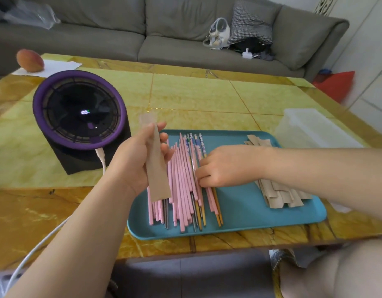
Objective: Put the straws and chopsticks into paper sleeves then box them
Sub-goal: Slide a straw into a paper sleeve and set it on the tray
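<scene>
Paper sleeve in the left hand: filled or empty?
Apparently empty: the paper sleeve in the left hand looks flat, nothing protrudes at its top; its lower end overlaps the pink straws.

Looking forward and down from head height, across the surface (pixel 196 93) toward a sofa (pixel 100 39) along the top edge. Sitting close: left hand (pixel 134 162) and right hand (pixel 226 166) showing large near the middle of the frame, over a tray (pixel 250 211). Bending straight lines at the borders, being wide-angle.
</scene>
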`<control>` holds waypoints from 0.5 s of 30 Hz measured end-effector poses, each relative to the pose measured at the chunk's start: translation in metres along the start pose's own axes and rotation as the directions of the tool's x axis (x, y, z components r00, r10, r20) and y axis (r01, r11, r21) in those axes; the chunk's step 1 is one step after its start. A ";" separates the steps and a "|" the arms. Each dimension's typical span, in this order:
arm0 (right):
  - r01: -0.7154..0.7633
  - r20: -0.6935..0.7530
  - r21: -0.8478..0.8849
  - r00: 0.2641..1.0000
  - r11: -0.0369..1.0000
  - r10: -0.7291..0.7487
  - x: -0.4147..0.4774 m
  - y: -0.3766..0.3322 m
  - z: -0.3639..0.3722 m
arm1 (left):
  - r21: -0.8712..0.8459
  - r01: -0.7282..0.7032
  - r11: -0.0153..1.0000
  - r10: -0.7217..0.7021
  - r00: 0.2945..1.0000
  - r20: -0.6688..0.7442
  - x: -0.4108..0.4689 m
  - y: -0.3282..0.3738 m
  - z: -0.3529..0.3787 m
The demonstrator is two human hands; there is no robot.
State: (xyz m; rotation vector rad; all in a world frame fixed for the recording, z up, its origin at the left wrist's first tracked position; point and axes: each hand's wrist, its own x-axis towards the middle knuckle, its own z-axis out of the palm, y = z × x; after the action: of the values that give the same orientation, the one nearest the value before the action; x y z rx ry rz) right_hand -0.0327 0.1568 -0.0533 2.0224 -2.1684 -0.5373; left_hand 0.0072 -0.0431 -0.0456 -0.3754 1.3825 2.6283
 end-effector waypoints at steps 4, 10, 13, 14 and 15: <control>0.047 0.026 -0.030 0.999 0.998 -0.046 0.005 0.003 -0.001 | 0.031 -0.003 1.000 0.003 1.000 0.004 -0.001 -0.002 0.001; 0.021 0.060 0.010 0.998 1.000 -0.021 0.004 0.001 -0.003 | 0.008 0.003 1.000 -0.003 1.000 0.004 -0.001 -0.003 0.003; 0.003 0.036 0.013 0.999 1.000 -0.004 0.006 0.001 -0.006 | 0.011 0.009 1.000 -0.009 1.000 0.016 0.000 -0.003 0.002; -0.007 0.021 0.012 1.000 1.000 0.007 0.006 0.002 -0.007 | 0.024 0.010 1.000 -0.010 1.000 0.025 0.000 -0.003 0.002; -0.022 0.002 0.007 1.000 1.000 0.022 0.005 0.003 -0.007 | 0.046 0.009 0.999 -0.011 0.999 0.036 0.000 -0.003 0.002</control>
State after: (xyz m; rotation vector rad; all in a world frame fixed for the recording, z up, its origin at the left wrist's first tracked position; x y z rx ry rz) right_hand -0.0332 0.1509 -0.0463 1.9997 -2.1942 -0.5292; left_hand 0.0076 -0.0393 -0.0472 -0.3265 1.4235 2.5769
